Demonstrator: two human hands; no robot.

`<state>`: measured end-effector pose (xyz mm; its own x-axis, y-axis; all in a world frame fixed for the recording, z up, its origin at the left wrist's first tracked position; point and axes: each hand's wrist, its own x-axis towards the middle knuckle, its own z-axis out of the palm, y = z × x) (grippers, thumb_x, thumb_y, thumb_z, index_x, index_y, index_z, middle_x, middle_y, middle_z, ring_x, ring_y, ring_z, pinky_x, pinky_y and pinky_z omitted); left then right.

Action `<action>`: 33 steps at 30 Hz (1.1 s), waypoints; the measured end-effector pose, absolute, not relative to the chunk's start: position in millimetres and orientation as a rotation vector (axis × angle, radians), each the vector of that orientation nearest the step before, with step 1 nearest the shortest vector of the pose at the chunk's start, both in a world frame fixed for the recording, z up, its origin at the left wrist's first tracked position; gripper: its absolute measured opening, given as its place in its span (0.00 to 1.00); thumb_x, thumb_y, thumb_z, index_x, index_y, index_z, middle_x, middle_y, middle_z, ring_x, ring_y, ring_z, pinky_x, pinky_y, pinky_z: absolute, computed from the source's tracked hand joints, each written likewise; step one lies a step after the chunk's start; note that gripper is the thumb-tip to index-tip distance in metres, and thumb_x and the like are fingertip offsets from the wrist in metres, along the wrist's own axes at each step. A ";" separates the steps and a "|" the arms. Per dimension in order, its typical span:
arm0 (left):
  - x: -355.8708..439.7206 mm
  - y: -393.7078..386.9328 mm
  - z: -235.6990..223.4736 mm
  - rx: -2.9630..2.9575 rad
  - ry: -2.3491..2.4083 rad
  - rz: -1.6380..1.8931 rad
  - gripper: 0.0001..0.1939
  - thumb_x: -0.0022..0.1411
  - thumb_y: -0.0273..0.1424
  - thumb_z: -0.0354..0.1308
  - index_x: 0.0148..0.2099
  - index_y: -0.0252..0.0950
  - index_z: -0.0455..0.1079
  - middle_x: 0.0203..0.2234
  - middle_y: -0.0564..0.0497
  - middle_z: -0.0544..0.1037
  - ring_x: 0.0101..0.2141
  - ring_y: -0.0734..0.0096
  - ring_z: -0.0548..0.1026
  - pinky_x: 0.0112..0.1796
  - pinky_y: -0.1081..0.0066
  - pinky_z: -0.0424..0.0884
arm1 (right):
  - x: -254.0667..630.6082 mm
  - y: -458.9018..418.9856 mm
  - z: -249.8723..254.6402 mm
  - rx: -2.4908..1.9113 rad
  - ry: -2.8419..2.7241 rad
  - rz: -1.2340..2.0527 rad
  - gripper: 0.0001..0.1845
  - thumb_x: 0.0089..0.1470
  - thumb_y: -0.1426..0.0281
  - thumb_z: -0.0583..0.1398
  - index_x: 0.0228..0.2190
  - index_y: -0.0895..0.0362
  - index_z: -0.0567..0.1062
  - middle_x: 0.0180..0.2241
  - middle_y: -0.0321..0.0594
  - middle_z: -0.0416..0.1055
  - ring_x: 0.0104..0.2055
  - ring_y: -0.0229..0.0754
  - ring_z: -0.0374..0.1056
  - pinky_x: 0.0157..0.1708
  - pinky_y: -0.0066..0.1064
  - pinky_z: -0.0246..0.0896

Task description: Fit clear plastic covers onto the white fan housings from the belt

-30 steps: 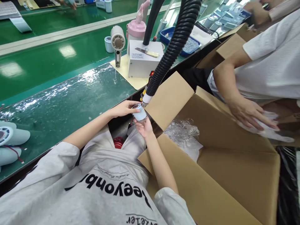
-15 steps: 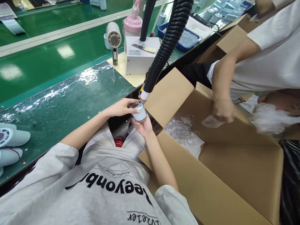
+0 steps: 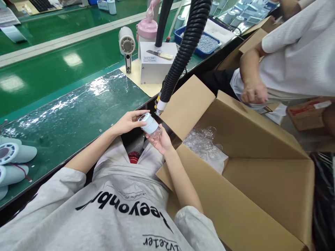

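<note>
Between my two hands is a light-blue cylindrical housing, tilted, with a clear plastic piece around its lower end. My left hand grips the upper end with thumb and fingers. Under the lower end, my right hand has its fingers curled around the clear part. Just above and right of the housing, apart from it, is the white end with a metal tip of a thick black corrugated hose. Fine details on the housing are too small to make out.
To my right stands an open cardboard box holding clear plastic pieces. A co-worker's hand is beyond it. On the bench are a grey box with a knife, a handheld fan and several blue housings.
The housing has moved slightly left, away from the hose tip, and turned in my hands. The co-worker's hand has drawn back from above the cardboard box.
</note>
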<state>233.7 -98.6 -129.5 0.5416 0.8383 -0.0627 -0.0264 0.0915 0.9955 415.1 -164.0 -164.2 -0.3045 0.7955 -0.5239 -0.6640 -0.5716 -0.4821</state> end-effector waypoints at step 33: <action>225.6 -197.0 -121.8 0.124 0.931 0.929 0.21 0.71 0.37 0.41 0.31 0.33 0.67 0.20 0.49 0.70 0.15 0.78 0.63 0.13 0.81 0.58 | 436.5 -320.2 -120.8 -1.265 -0.562 0.588 0.22 0.49 0.47 0.57 0.40 0.46 0.63 0.44 0.43 0.73 0.47 0.53 0.75 0.39 0.46 0.74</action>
